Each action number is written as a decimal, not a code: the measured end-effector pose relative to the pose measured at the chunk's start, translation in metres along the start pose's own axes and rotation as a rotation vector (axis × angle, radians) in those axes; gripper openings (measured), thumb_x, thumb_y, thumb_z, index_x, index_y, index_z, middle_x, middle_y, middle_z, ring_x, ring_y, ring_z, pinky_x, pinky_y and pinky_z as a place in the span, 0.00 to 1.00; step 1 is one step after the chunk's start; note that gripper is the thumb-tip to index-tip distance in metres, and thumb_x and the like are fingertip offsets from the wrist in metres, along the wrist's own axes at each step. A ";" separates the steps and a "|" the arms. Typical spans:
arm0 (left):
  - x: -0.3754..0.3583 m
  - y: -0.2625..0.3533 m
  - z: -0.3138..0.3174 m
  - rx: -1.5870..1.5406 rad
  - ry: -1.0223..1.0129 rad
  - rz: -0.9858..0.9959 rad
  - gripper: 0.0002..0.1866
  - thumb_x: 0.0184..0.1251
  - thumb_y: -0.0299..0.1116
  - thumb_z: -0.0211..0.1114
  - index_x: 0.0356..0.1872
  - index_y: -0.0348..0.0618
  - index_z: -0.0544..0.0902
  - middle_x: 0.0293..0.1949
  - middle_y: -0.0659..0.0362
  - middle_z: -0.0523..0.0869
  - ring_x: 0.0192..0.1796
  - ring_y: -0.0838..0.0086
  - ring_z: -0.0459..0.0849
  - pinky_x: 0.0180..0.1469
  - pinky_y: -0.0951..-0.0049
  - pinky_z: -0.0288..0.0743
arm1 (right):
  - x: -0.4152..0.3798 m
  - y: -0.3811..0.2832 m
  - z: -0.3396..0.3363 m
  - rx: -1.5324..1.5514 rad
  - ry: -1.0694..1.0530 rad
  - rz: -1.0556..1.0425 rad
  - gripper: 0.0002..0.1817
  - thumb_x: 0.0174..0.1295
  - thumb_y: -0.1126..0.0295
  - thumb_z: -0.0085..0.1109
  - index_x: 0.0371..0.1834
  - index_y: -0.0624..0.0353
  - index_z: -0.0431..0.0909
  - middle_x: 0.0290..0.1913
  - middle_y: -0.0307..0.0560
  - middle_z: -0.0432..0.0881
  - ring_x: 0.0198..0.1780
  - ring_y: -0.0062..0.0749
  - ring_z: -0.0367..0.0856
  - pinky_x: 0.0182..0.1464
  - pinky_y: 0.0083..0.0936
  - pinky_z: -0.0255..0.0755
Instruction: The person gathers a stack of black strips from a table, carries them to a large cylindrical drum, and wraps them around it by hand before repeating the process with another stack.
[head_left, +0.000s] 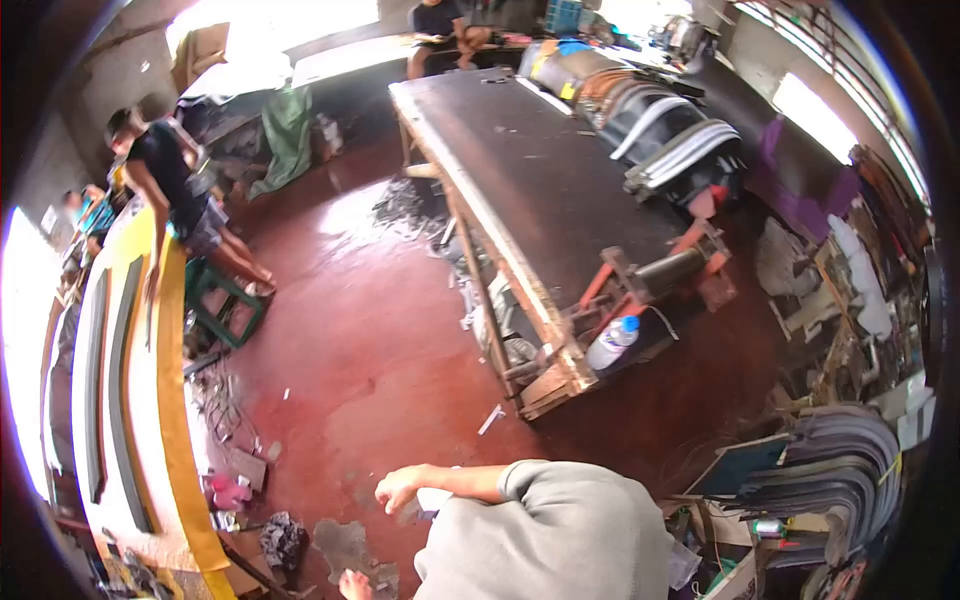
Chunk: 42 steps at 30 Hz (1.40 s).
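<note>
A grey-sleeved shoulder and back fill the bottom centre. From that sleeve my right hand (400, 487) reaches left over the red floor (330, 380), its fingers curled. Whatever it might hold is too small to make out. Something white (432, 502) shows just below its wrist. Lower down, at the bottom edge, my left hand (355, 585) is only partly in view, with its fingers blurred. A worn grey patch (342, 548) of floor lies beside it.
A long dark table (560, 180) carries rolled material (650, 120); a bottle (612, 342) stands at its near end. Left, a person (165, 180) leans over a yellow-edged table (180, 420) with dark strips. Another person (437, 22) sits behind. Stacked curved sheets (835, 470) stand right.
</note>
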<state>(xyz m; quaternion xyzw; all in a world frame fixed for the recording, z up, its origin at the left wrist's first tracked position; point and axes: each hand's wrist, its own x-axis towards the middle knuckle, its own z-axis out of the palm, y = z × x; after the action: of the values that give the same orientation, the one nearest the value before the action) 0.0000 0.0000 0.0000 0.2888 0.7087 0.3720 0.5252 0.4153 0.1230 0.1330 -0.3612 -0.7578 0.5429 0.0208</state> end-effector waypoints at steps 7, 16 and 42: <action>0.046 0.078 -0.007 0.081 0.208 0.035 0.23 0.71 0.43 0.69 0.59 0.39 0.83 0.49 0.53 0.90 0.49 0.71 0.88 0.53 0.67 0.81 | 0.108 -0.001 -0.028 -0.043 -0.185 0.128 0.30 0.68 0.45 0.58 0.63 0.58 0.79 0.60 0.55 0.84 0.60 0.49 0.83 0.63 0.39 0.75; 0.109 0.085 -0.019 0.298 0.256 -0.304 0.23 0.65 0.47 0.70 0.53 0.41 0.87 0.48 0.48 0.91 0.54 0.61 0.89 0.58 0.61 0.81 | 0.342 -0.040 -0.188 -0.180 -0.251 0.101 0.27 0.67 0.49 0.64 0.61 0.56 0.81 0.55 0.53 0.88 0.60 0.46 0.85 0.61 0.38 0.77; 0.532 0.426 -0.359 0.916 0.918 0.111 0.63 0.50 0.64 0.76 0.81 0.41 0.53 0.81 0.45 0.50 0.84 0.52 0.46 0.81 0.42 0.46 | 0.750 -0.167 -0.291 -0.037 -0.097 0.002 0.25 0.67 0.59 0.65 0.63 0.63 0.79 0.52 0.58 0.88 0.55 0.39 0.88 0.58 0.34 0.80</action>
<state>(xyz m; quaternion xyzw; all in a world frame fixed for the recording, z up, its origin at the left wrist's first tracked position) -0.4864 0.5821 0.1339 0.3315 0.9320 0.1442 -0.0272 -0.1028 0.7607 0.1217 -0.3356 -0.7674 0.5458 -0.0232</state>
